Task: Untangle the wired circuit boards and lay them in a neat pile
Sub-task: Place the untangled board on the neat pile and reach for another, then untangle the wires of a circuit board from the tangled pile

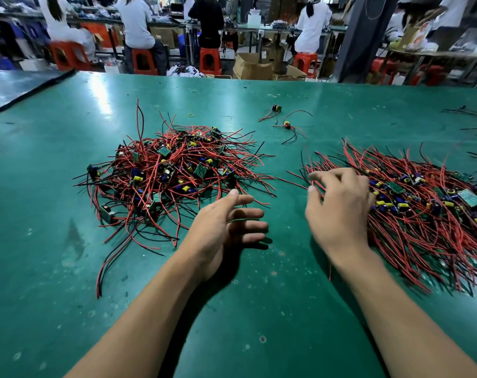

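Head view: your left hand [231,222] hovers spread and empty, at 5 o'clock of the tangled heap of red-and-black-wired green circuit boards [171,173]. Your right hand [338,205] curls onto the combed pile of boards [422,203] at 3 o'clock; whether it is pinching anything, I cannot tell. Yank, and snagged neighbours could drag along. Bare green table mat [272,309] at 6 o'clock gives room.

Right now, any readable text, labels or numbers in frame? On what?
No text can be read.
Green board on the right pile: pale print, too small to read.
Cardboard boxes in the background: a white label, blurred.
Orange and white package at far right: markings blurred.
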Demonstrator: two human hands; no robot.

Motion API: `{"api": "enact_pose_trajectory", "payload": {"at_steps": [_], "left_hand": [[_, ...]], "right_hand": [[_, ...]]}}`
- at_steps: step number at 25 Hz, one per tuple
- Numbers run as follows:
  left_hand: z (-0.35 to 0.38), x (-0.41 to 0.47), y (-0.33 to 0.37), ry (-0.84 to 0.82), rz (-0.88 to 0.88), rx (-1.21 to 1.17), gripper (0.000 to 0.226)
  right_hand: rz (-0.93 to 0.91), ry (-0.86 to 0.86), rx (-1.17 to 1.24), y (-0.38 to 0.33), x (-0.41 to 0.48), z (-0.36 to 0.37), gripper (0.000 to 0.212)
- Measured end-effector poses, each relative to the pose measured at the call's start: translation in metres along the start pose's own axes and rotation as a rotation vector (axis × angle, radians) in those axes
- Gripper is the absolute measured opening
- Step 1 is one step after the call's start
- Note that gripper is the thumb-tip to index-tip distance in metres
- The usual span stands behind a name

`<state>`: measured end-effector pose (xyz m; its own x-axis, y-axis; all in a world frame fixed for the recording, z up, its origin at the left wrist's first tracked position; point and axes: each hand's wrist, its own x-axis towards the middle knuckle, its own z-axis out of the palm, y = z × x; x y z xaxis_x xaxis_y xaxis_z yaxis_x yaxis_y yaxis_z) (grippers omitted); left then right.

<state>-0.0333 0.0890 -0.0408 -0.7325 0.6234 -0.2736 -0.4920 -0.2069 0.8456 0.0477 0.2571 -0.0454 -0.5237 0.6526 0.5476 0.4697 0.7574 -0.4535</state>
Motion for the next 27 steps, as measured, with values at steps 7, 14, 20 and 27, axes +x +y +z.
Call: {"api": "enact_pose_trajectory", "payload": {"at_steps": [7, 14, 20, 27], "left_hand": [[-0.003, 0.003, 0.004, 0.180, 0.132, -0.005, 0.043], [-0.005, 0.004, 0.011, 0.118, -0.006, 0.079, 0.012], [-0.006, 0.009, 0.014, 0.160, 0.016, 0.092, 0.022], [-0.002, 0.005, 0.005, 0.121, 0.097, 0.220, 0.029]], "right_hand": [[-0.129, -0.399, 0.068, -0.013, -0.021, 0.022, 0.016], [0.041, -0.325, -0.014, 0.000, -0.008, 0.011, 0.036], [-0.133, -0.403, 0.173, -0.020, -0.023, 0.019, 0.025], [-0.128, -0.421, 0.197, -0.016, -0.023, 0.023, 0.018]]}}
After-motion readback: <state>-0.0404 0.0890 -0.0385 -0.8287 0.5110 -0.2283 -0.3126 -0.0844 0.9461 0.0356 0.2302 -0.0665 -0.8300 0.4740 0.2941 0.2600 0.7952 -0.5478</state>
